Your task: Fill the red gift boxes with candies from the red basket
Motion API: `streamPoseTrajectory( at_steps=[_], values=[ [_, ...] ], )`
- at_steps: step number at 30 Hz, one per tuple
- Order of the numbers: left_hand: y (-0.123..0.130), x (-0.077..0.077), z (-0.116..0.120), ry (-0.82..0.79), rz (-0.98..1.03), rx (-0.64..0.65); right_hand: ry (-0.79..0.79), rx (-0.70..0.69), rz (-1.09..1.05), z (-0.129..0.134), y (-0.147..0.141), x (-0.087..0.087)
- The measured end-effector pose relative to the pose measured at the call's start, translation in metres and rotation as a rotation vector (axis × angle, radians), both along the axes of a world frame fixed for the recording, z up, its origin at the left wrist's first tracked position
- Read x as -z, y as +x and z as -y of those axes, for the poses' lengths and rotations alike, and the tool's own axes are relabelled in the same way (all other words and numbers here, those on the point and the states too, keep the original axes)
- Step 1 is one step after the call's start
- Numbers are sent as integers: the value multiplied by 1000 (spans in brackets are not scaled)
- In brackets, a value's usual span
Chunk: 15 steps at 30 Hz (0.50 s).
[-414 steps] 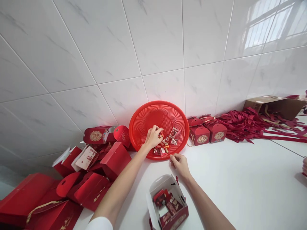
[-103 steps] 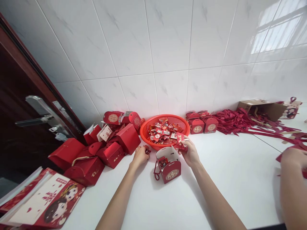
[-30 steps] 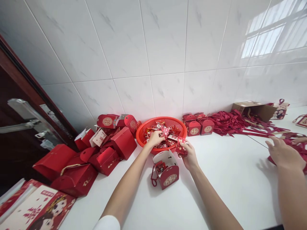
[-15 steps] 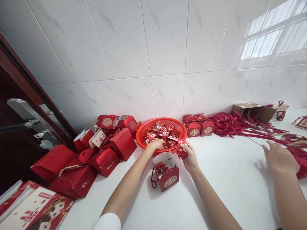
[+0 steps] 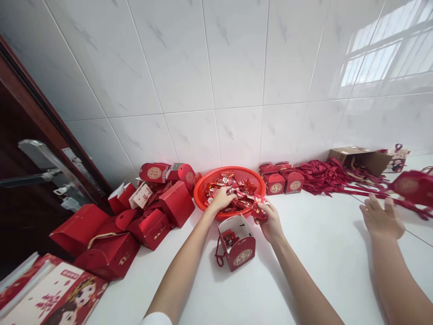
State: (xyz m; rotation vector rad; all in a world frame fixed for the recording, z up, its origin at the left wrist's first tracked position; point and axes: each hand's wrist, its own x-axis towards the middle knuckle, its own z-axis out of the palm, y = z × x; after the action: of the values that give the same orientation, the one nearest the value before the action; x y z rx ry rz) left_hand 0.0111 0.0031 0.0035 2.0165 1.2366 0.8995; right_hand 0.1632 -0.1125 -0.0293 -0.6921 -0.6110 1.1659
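Observation:
A red plastic basket [image 5: 204,179] full of wrapped candies [image 5: 227,180] stands against the wall. Over its candies, my left hand [image 5: 222,198] is closed, fingertips pinching a red-and-white wrapped candy [image 5: 239,194]. By the basket's front right rim, my right hand [image 5: 269,222] is closed around several red candy packets [image 5: 260,210]. Between my forearms sits an open red gift box [image 5: 241,253] with a gold emblem and a dark red cord handle. Some red packets [image 5: 230,239] lie inside it.
Red boxes [image 5: 176,203] are heaped on the left, beside a door handle [image 5: 40,174]. Two closed boxes [image 5: 284,180] stand right of the basket, near a pile of dark red ribbons [image 5: 318,176] and a cardboard box [image 5: 358,155]. Another person's hand [image 5: 382,219] is at the right.
My left hand has risen slightly from among the candies and shifted toward my right hand, with a candy at its fingertips. At the right, a red box has been lifted by the other person.

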Motion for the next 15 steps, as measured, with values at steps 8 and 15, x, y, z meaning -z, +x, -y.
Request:
streamPoseTrajectory(
  at_steps=[8, 15],
  values=[
    [-4, 5, 2, 69, 174, -39, 79, 17, -58, -42, 3, -26],
    [-3, 4, -3, 77, 407, -127, 11, 11, -90, -72, -8, -41]
  ],
)
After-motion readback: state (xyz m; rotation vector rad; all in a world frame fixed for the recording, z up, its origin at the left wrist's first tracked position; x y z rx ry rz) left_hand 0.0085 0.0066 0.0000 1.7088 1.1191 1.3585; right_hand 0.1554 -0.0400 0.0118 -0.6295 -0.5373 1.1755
